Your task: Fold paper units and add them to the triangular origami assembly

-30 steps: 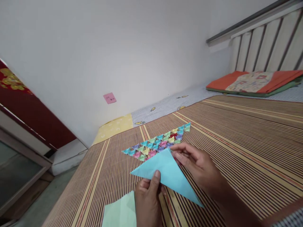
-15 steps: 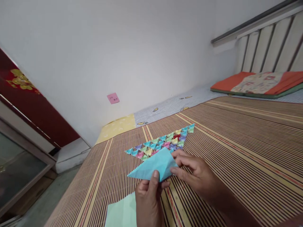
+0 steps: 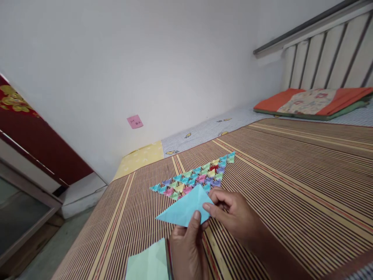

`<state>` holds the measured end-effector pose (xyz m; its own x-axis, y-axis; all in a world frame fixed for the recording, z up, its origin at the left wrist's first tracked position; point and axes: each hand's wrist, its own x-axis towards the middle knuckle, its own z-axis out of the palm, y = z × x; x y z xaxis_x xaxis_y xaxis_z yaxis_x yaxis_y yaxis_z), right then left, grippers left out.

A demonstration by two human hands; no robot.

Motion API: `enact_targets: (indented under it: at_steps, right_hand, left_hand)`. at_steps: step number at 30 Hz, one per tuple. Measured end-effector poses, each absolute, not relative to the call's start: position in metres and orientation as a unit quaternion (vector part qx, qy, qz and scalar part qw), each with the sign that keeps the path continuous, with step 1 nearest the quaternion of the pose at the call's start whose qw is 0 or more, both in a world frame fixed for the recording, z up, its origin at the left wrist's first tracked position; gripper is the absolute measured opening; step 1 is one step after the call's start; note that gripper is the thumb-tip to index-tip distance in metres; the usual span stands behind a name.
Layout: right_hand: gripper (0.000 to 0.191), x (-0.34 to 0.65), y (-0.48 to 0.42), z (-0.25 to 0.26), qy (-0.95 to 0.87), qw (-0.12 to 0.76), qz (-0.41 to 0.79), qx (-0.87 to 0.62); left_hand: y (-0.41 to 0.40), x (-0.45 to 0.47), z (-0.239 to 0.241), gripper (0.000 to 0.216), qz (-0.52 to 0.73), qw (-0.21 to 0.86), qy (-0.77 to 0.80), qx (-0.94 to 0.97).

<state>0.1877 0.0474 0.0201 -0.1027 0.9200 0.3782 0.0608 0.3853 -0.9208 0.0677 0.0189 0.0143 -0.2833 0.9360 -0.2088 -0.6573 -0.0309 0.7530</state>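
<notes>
Head view: both hands on a folded blue paper [image 3: 182, 208]

A pale wall [image 3: 175, 70] fills the upper part of the scene, beyond the blue paper. Below it spreads a striped mat [image 3: 285, 167], brown and tan with thin red lines, running under and all around the place where the blue paper is held. Far to the left of the blue paper stands a dark red panel [image 3: 37, 144] with a gold ornament [image 3: 16, 99]. Far beyond and to the right of it is a white ribbed radiator [image 3: 329, 56], and below that lies a folded quilt [image 3: 310, 102], orange with a floral middle and a green underside. Checked cloth [image 3: 198, 132] and a yellow patch [image 3: 142, 155] edge the mat beyond the blue paper.

Just beyond the blue paper, many small folded papers [image 3: 201, 177] lie in slanting rows, blue, green, yellow, pink, purple and red; the blue paper hides part of the nearest row. Nearer the viewer and left of it lies a light green sheet [image 3: 148, 262].

The left hand [image 3: 189, 241] grips the blue paper's lower edge, thumb on top and fingers beneath. The right hand [image 3: 227, 210] pinches its right side between thumb and curled fingers. The blue paper itself is pointed at its left end and at its top. Smallest is a pink note [image 3: 135, 121] on the wall, beyond and left of the blue paper; its writing is too small to read.
</notes>
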Motion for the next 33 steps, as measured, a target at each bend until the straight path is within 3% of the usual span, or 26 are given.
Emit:
enact_targets:
  at_steps: [6,22,28,33]
  right_hand:
    - [0.028,0.184,0.047,0.02,-0.576,0.59,0.427,-0.37]
    - [0.024,0.182,0.045,0.026,-0.637,0.587,0.316,-0.387]
    - [0.026,0.182,0.046,0.022,-0.625,0.58,0.338,-0.398]
    - [0.018,0.181,0.049,0.018,-0.557,0.585,0.43,-0.402]
  left_hand:
    - [0.018,0.065,0.014,0.033,0.685,0.591,0.389,0.173]
    - [0.015,0.078,0.027,0.027,0.714,0.555,0.416,0.092]
    - [0.018,0.073,0.012,0.026,0.707,0.562,0.408,0.134]
    - [0.019,0.07,0.005,0.028,0.695,0.559,0.414,0.18]
